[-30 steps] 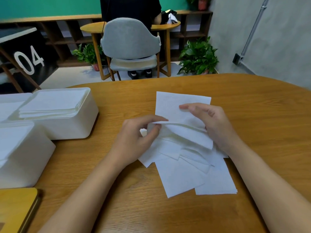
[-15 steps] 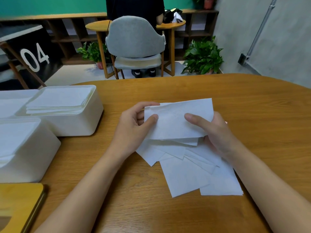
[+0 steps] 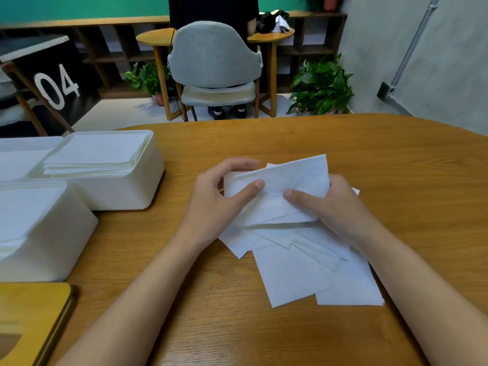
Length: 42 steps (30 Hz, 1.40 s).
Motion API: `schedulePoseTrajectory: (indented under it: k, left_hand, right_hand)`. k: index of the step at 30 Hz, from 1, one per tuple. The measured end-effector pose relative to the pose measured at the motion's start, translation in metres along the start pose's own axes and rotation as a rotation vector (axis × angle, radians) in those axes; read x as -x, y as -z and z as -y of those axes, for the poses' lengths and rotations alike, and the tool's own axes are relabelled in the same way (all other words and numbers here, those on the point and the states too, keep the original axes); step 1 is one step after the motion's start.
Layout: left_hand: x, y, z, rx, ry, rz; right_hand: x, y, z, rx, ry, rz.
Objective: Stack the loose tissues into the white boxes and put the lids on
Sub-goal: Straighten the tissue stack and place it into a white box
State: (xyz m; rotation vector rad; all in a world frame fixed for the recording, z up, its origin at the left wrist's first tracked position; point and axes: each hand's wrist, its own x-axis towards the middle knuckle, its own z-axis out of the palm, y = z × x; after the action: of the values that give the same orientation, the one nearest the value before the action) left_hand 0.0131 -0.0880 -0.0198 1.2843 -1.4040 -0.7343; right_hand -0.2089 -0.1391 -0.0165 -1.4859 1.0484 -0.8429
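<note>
A white tissue (image 3: 285,180) is held a little above the table between both hands. My left hand (image 3: 219,204) pinches its left edge with thumb and fingers. My right hand (image 3: 332,210) grips its right side, thumb on top. Under them several loose tissues (image 3: 298,268) lie fanned out on the wooden table. At the left stands a white box (image 3: 124,191) filled with a neat stack of tissues (image 3: 95,157), no lid on it. A second white box (image 3: 50,239) with tissues inside stands nearer, at the left edge.
A wooden lid (image 3: 29,320) with a slot lies at the near left corner. A third white box or lid (image 3: 18,149) shows at the far left. Beyond the table's far edge (image 3: 290,120) are a grey chair (image 3: 214,56), potted plants and a seated person.
The top tissue was lifted off the pile and turned from upright to lying across between both hands; my left hand shifted up to its left edge, my right hand to its right.
</note>
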Motion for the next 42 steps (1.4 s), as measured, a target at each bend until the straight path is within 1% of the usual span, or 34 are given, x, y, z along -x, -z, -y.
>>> schedulePoseTrajectory:
  k: [3, 5, 8, 10, 14, 17, 19, 21, 23, 27, 31, 34, 37, 42]
  left_hand:
    - [0.0, -0.002, 0.005, -0.067, -0.047, -0.022]
    - [-0.001, -0.001, 0.004, -0.059, -0.05, -0.019]
    - [-0.002, 0.002, 0.002, 0.011, 0.038, 0.021]
    - [-0.004, 0.005, 0.001, 0.002, 0.103, 0.04]
    - [-0.004, 0.009, -0.004, 0.001, 0.139, 0.044]
    - [-0.005, 0.011, -0.006, 0.001, 0.159, 0.032]
    - [-0.006, 0.013, -0.005, -0.089, 0.14, 0.043]
    - [-0.008, 0.014, -0.002, -0.24, 0.075, 0.029]
    - [-0.009, 0.015, 0.0, -0.296, 0.046, 0.042]
    - [-0.009, 0.017, 0.002, -0.277, 0.047, 0.096]
    - [-0.008, 0.018, 0.001, -0.29, 0.015, 0.052]
    - [-0.008, 0.018, 0.0, -0.294, -0.018, 0.024]
    - [-0.007, 0.018, 0.0, -0.272, -0.007, 0.01]
    - [-0.006, 0.02, -0.001, -0.203, -0.008, 0.07]
  right_hand:
    - [0.0, -0.003, -0.001, 0.002, -0.013, 0.038]
    - [-0.001, -0.003, -0.002, -0.058, -0.029, 0.066]
    - [-0.003, 0.0, -0.003, -0.16, -0.061, 0.115]
    - [-0.003, 0.001, -0.004, -0.16, -0.062, 0.132]
    - [-0.004, -0.003, -0.006, -0.121, -0.038, 0.132]
    - [-0.003, -0.005, -0.004, -0.135, -0.03, 0.117]
    - [-0.003, -0.005, -0.004, -0.16, -0.028, 0.104]
    - [-0.003, -0.005, -0.004, -0.171, -0.037, 0.091]
    - [-0.002, -0.006, -0.003, -0.141, -0.033, 0.096]
    - [0.0, -0.007, -0.002, -0.047, -0.007, 0.102]
    - [0.002, -0.01, 0.001, 0.028, 0.017, 0.077]
    - [0.004, -0.01, 0.001, 0.025, 0.007, 0.073]
    - [0.006, -0.011, 0.003, -0.008, 0.012, 0.075]
    - [0.006, -0.012, 0.003, -0.049, 0.039, 0.061]
